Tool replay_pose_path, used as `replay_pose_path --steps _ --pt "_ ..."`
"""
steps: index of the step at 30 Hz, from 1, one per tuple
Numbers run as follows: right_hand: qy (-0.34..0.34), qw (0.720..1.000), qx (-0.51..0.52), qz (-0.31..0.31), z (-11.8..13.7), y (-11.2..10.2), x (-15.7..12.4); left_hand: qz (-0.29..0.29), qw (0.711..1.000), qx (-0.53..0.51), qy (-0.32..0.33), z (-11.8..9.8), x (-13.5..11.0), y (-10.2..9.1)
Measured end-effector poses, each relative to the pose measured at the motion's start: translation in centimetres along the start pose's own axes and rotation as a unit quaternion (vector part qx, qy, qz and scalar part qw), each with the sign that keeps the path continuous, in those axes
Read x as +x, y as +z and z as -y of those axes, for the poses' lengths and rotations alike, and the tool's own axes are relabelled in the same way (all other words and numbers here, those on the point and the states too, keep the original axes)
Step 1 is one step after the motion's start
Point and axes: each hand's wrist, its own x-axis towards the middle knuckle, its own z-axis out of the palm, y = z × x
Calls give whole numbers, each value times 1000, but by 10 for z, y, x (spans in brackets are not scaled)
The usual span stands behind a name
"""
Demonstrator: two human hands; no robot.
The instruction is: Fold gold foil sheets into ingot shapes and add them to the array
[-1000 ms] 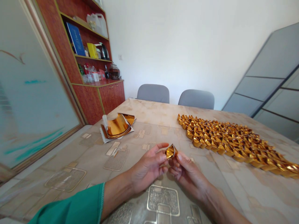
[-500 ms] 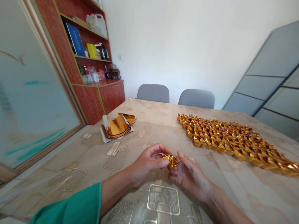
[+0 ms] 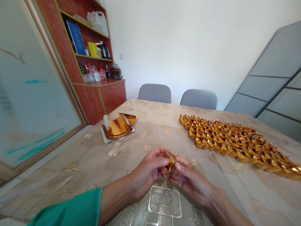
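A small folded piece of gold foil paper [image 3: 171, 162] is held between both hands above the near part of the table. My left hand [image 3: 154, 164] pinches its left side between thumb and fingers. My right hand [image 3: 185, 172] grips the right side, thumb on the near face. A pale slit runs across the folded piece, showing its inner side. To the right lie rows of folded gold foil paper pieces [image 3: 225, 138], packed closely together. At the left rests a stack of curled gold foil sheets [image 3: 119, 127] with white backing.
The table [image 3: 150, 114] has a patterned cover. Two grey chairs [image 3: 154, 93] stand at its far side. A reddish wooden cabinet [image 3: 101, 97] with shelves of containers and a kettle is at the back left, beside a frosted sliding door [image 3: 35, 94].
The folded gold paper has been turned in my fingers, from a wide fan shape to a more upright one with its slit showing. My right fingers have closed in on its right side.
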Motion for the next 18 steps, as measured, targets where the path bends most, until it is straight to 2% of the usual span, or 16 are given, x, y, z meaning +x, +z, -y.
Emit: replay_pose_path --steps 5,11,18 --pt "42 999 19 6 3 -1 0 -17 998 58 -19 -4 0 3" --pt "33 999 23 2 2 -5 3 -33 995 87 -31 -4 0 2" --pt "45 999 25 -8 -2 -4 5 -84 988 129 19 5 1 5"
